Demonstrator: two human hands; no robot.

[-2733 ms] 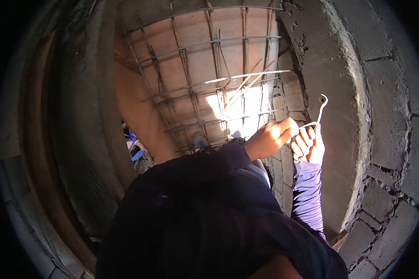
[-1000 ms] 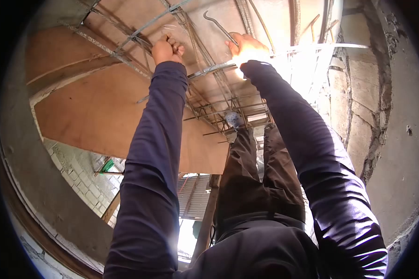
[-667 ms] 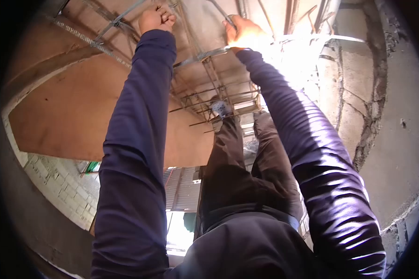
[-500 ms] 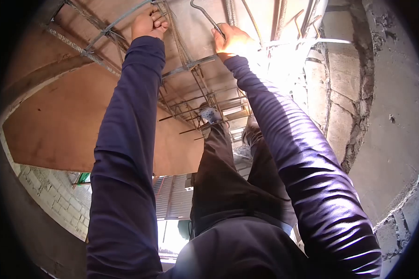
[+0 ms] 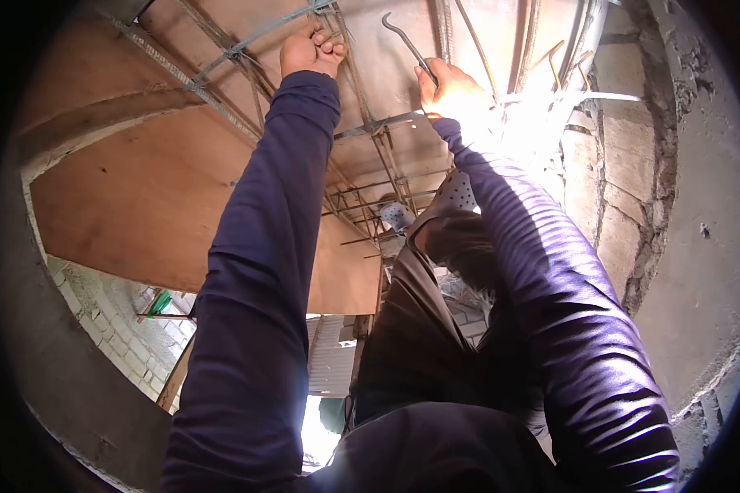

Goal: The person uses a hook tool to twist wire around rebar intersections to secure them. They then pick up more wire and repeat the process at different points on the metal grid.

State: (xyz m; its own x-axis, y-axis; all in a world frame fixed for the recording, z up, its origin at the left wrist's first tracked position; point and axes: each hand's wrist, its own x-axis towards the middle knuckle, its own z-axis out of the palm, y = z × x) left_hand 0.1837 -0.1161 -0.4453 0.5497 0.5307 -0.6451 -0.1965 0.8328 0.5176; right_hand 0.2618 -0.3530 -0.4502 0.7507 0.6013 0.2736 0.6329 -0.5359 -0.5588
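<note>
My right hand (image 5: pixel 454 89) is closed around a dark metal tying hook (image 5: pixel 406 39), whose bent tip points up and away from me. Sunlight washes out much of that hand. At the upper left, my left hand (image 5: pixel 312 53) has its fingers curled in, close beside a crossing of the rebar cage (image 5: pixel 255 45). Whatever those fingers hold, if anything, is hidden. Steel bars and ties of the cage run over wooden panels beneath both hands.
A large plywood sheet (image 5: pixel 131 197) spans the left. Rough block wall (image 5: pixel 621 148) and grey plaster (image 5: pixel 699 238) rise at the right. Bar ends (image 5: pixel 358 241) stick out near my perforated shoes (image 5: pixel 396 216). Bent bar hooks (image 5: pixel 555 62) stand at the upper right.
The view has shifted, so the cage and both hands appear farther right. One of my legs is now bent, its shoe raised higher on the cage. My right hand still grips the hook.
</note>
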